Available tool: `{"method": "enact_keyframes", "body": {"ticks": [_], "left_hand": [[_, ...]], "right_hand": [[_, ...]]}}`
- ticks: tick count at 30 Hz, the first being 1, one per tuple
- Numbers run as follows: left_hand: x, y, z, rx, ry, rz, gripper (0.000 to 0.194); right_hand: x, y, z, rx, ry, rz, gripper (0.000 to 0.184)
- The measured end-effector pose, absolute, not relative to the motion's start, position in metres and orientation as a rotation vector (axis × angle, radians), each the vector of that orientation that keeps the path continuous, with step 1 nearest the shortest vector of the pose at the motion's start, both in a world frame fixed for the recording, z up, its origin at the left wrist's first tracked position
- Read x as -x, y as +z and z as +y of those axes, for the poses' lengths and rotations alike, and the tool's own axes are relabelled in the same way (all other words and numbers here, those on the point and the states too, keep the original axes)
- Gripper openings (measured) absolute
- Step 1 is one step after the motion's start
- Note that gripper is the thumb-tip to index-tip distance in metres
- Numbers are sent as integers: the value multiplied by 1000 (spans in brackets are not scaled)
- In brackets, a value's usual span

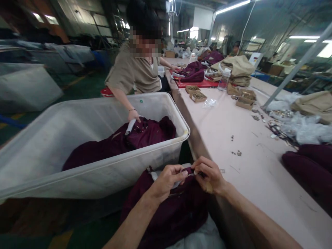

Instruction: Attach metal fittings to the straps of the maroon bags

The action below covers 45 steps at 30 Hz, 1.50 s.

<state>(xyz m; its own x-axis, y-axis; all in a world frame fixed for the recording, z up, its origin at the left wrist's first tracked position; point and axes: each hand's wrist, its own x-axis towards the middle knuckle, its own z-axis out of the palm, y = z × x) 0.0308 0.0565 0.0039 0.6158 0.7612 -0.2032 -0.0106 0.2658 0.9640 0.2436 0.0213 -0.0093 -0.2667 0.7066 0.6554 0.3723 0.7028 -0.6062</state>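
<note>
And here we are on my feed: my left hand (168, 180) pinches nearly closed, thumb to fingers, on the edge of a maroon garment (178, 212), my right hand (209, 174) curled in tight on that edge just beside it, tho I can't tell what's btwn its fingertips. Garment's bunched below both hands, btwn the white plastic bin (103, 181) & the counter (256, 197), w/ loose metal fittings (239, 153) up top, while a co-worker's hand (134, 115) touches maroon cloth (153, 135) in the bin.
</note>
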Motion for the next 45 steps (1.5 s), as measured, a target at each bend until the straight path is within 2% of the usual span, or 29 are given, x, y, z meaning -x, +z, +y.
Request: {"method": "enact_keyframes", "body": {"ticks": [2,4,8,13,20,32,41,45], "left_hand": [[-31,-1,57,-1155,605,758,35],[-31,-1,55,-1106,622,778,34],[-25,3,52,-1066,713,836,33],[-25,0,49,-1034,771,862,31],[-31,-3,50,-1043,737,829,35],[-24,-11,46,-986,760,795,41],[-29,-19,43,-896,826,757,33],[-30,-16,41,-872,830,766,36]], "right_hand": [[-261,0,29,858,576,-1926,15],[-295,3,37,1040,644,-1900,26],[-391,-10,50,1602,446,-1596,39],[-463,-41,50,1919,290,-1468,36],[-460,-74,61,2019,301,-1647,21],[-448,-77,64,2044,180,-1802,11],[-445,-82,62,2123,110,-1867,17],[-443,-84,63,2151,39,-1928,20]]}}
